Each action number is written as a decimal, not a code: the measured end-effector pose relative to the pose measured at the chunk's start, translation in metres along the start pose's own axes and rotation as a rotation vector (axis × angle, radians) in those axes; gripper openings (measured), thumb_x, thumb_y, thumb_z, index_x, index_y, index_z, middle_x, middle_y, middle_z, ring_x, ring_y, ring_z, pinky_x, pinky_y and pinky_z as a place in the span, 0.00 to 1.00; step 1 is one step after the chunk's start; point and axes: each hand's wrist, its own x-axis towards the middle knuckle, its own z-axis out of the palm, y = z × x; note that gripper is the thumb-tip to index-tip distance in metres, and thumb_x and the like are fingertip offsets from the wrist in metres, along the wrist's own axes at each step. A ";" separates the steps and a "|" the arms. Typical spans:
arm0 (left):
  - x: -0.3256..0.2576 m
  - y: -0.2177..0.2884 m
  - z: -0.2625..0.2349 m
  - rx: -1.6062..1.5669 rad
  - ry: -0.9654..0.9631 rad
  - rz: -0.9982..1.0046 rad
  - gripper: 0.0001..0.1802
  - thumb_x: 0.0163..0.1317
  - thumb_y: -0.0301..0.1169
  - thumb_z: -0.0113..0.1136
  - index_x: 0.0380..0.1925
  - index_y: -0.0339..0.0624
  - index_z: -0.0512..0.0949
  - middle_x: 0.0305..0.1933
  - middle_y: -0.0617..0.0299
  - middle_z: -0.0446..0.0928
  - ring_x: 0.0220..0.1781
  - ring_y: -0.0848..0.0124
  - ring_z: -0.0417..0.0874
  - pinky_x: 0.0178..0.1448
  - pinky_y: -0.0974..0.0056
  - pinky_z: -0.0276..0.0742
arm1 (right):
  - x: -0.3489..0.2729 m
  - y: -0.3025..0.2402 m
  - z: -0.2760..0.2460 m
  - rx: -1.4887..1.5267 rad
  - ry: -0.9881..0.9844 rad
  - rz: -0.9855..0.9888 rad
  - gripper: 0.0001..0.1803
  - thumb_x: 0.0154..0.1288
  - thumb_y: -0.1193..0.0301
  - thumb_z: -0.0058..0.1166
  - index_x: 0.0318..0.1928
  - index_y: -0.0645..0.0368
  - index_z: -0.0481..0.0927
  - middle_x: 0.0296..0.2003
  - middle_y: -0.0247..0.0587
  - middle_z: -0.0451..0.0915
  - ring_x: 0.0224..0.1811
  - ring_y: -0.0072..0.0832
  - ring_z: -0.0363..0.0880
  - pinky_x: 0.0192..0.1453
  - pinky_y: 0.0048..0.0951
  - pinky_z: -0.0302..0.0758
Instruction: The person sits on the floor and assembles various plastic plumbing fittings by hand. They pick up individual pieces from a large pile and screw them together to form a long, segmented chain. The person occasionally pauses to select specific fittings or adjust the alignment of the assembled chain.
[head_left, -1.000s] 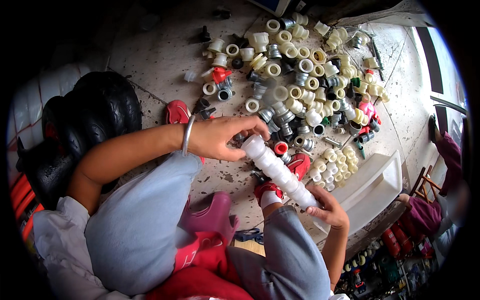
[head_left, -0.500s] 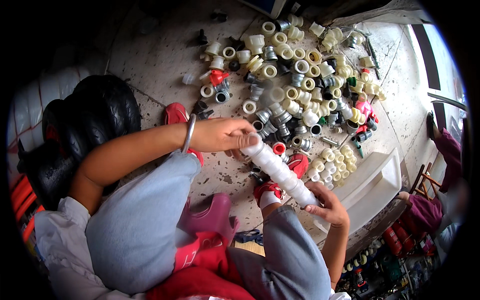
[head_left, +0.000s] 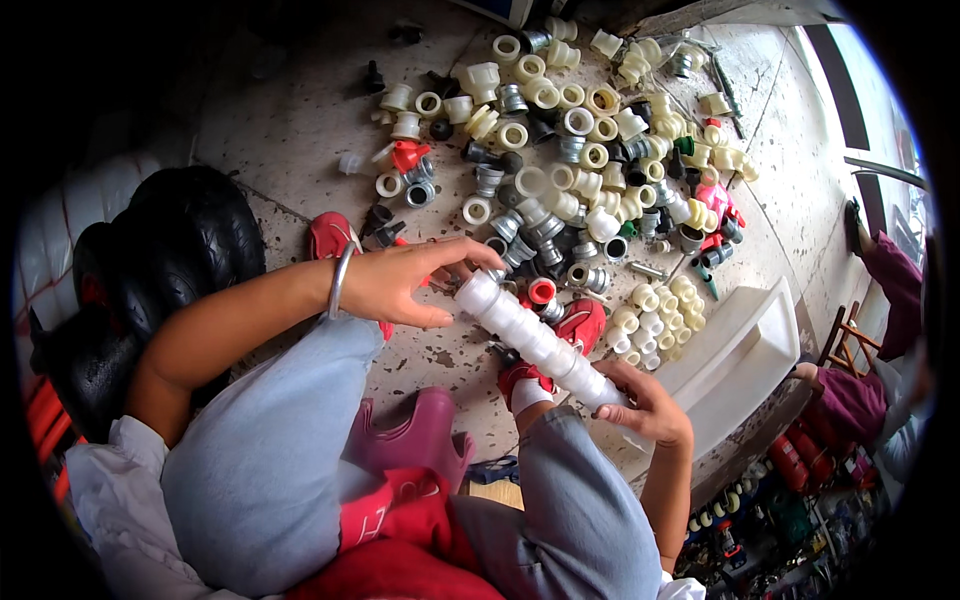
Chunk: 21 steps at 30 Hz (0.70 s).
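Note:
My right hand [head_left: 645, 403] grips the lower right end of a long row of whitish, translucent plastic pipe fittings [head_left: 535, 342], set end to end like a tube. The row slants up to the left in front of my knees. At its upper end my left hand [head_left: 405, 282] is open, thumb and fingers apart, a small gap from the last piece. Beyond the row, cream plastic fittings [head_left: 606, 225], grey metal couplings [head_left: 545, 235] and a red fitting [head_left: 541, 291] lie loose on the floor. A group of small cream pieces [head_left: 655, 325] lies right of my shoe.
A white plastic bin [head_left: 715, 355] stands at the right, with another person's purple sleeve [head_left: 850, 405] beyond it. Black tyres [head_left: 205, 235] are stacked at the left. A pink plastic stool [head_left: 415, 435] sits between my legs. Red shoes [head_left: 580, 325] are on my feet.
My left hand has let go of the row's upper end and opened, moving slightly left. The row is still in my right hand. The whole view has shifted a little.

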 end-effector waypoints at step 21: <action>0.002 -0.006 0.000 -0.301 -0.064 -0.145 0.24 0.70 0.36 0.58 0.61 0.37 0.66 0.55 0.54 0.74 0.52 0.70 0.81 0.58 0.63 0.78 | 0.004 0.002 0.003 -0.008 0.010 -0.059 0.32 0.57 0.63 0.70 0.59 0.62 0.72 0.44 0.39 0.78 0.46 0.26 0.77 0.52 0.31 0.73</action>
